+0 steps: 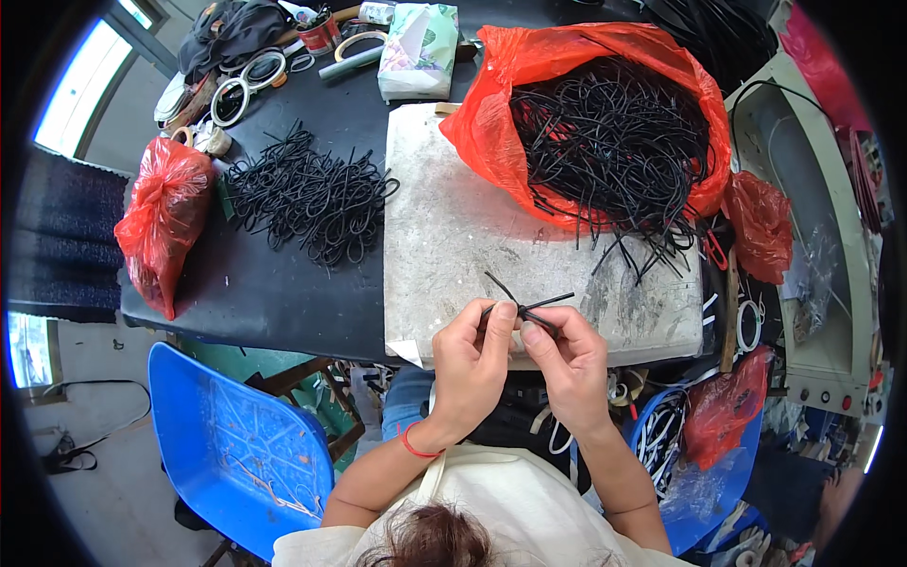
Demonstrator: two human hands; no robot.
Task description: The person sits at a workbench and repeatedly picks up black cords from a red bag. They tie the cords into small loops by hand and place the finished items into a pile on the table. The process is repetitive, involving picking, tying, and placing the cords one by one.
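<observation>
**Pinched over the pale board (pixel 453 236)**

An open red bag (pixel 484 123) of black strands (pixel 614 132) sits at its far right. The left hand (pixel 472 354) and right hand (pixel 570 364), fingertips narrowed, grip black cord (pixel 550 301) (two ends jut out) above the near edge.

Cord pile (pixel 307 194) left of board (pixel 463 236), bag (pixel 487 113) of cords (pixel 614 132) on board's far right, packet (pixel 418 71) behind board

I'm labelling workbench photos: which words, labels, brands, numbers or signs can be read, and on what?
None can be read.
Green-and-white soft pack: printed pattern, no readable words.
Red can: markings too small and blurred.
Black cord in the left hand and right hand: no lettering visible.
</observation>
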